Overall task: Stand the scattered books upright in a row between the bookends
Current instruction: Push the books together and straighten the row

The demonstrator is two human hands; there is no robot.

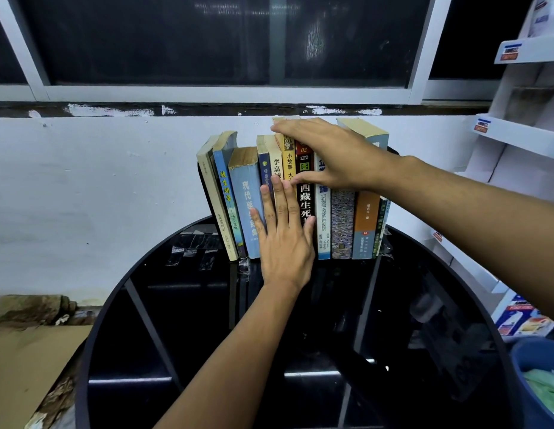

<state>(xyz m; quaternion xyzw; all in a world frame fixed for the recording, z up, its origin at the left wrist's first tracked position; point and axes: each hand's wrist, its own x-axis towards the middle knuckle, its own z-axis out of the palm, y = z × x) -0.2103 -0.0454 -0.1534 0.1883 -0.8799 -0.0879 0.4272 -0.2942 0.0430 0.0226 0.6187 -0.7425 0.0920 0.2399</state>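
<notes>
Several books [342, 224] stand upright in a row at the far edge of a round black glass table [183, 305], against the white wall. A black bookend [204, 193] shows at the left end of the row; another black bookend [393, 150] peeks out behind the rightmost books. My left hand [285, 239] lies flat with straight fingers against the spines in the middle of the row. My right hand [328, 153] reaches over the book tops, fingers on top and thumb on the spine of a dark red-and-black book [305, 205]. The left books lean slightly left.
A white display rack [517, 128] with labelled shelves stands at the right. A blue bin [535, 382] sits at the lower right. Cardboard [28, 357] lies on the floor at the left. A dark window runs above the wall.
</notes>
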